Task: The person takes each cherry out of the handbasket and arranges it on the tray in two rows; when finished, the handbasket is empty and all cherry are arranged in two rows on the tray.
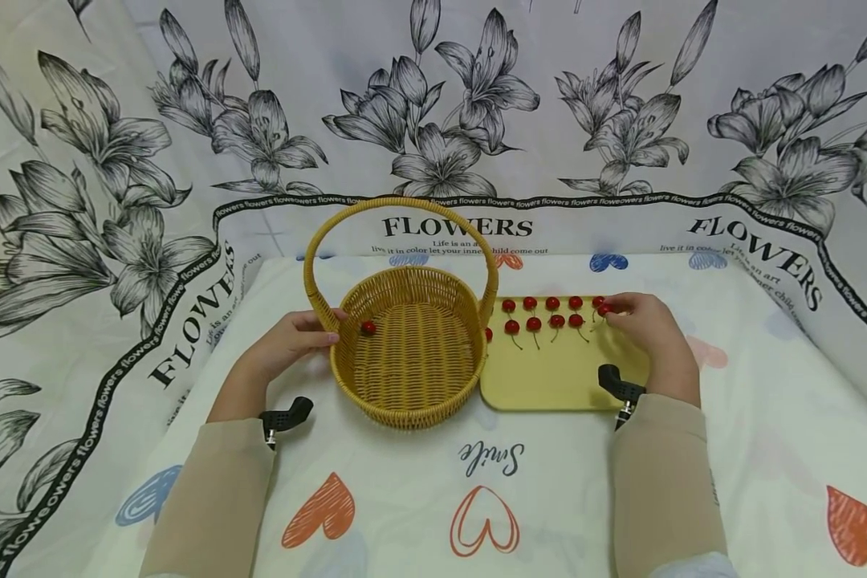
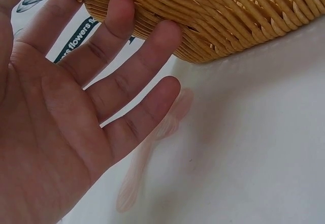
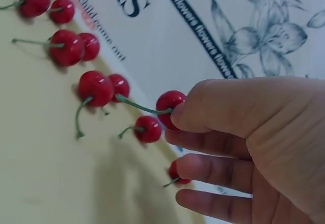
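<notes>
A round woven basket (image 1: 419,413) with a tall arched handle stands in the middle of the table. My left hand (image 1: 289,345) holds its left side where the handle meets the rim; in the left wrist view several fingers (image 2: 152,51) lie along the outside of the weave. One red cherry (image 1: 368,327) lies inside the basket, near its left wall. Over the far right part of the yellow tray (image 1: 549,381), my right hand (image 1: 646,321) pinches a red cherry (image 3: 170,107) between thumb and finger, its green stem pointing away from the hand.
Several more cherries with green stems, such as this cherry (image 3: 95,88), sit in two rows along the tray's far side. The tray's left edge lies close against the basket. A printed cloth (image 1: 405,498) covers the table, and a flowered curtain (image 1: 433,104) hangs behind.
</notes>
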